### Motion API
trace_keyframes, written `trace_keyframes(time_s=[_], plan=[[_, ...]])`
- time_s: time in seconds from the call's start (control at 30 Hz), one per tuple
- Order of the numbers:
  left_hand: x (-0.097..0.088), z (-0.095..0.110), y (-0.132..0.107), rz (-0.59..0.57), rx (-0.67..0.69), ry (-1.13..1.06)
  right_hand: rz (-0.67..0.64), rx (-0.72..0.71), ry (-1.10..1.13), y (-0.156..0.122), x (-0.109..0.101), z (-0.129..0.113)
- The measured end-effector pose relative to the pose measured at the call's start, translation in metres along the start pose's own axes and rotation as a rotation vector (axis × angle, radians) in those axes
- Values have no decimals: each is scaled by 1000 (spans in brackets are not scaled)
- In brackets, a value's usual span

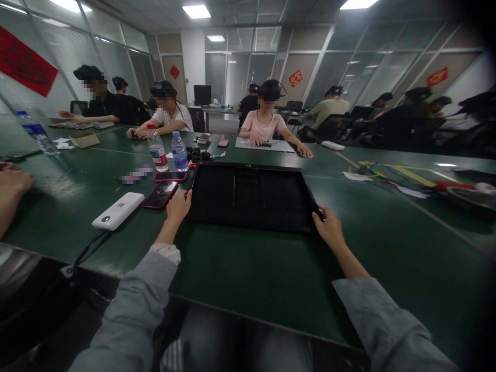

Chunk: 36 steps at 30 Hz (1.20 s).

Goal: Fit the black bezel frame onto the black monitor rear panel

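Observation:
A black, shallow rectangular tray [217, 199] with raised edges lies in front of me on the green table [248, 268]. Inside it, thin lines and a darker block show near the middle, too dim to make out. My left hand [179, 206] is closed on its left edge, fingers over the rim. At the lower right corner, my right hand [328, 225] grips the opposite edge, with the thumb on the near side. Just left of my left hand lies a phone with a red edge [159, 195], and a second phone [171, 176] is behind it.
A white power bank [118, 211] with a black cord lies at left. Two water bottles, one red-capped [157, 151] and one blue-capped [179, 152], stand behind the phones. Coloured cables [399, 174] spread at right. Across the table a person [265, 124] works at a white board [282, 145].

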State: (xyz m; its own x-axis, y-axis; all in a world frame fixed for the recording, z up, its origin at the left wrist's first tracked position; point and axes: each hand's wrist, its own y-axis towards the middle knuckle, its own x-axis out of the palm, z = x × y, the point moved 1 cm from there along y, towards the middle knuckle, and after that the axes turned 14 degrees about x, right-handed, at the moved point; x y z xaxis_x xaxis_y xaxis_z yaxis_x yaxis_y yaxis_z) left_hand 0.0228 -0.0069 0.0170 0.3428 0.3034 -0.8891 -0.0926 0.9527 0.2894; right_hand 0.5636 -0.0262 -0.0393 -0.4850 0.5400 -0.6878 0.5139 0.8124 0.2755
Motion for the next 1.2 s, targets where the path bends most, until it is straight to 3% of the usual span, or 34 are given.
trace_keyframes(time_s=[0.5,1.2], plan=[[-5,8,-2,-42,-26,48,12,-36,22,0,2,2],[3,-2,2,-30,-36,-87,0,-18,-6,1,2,3]])
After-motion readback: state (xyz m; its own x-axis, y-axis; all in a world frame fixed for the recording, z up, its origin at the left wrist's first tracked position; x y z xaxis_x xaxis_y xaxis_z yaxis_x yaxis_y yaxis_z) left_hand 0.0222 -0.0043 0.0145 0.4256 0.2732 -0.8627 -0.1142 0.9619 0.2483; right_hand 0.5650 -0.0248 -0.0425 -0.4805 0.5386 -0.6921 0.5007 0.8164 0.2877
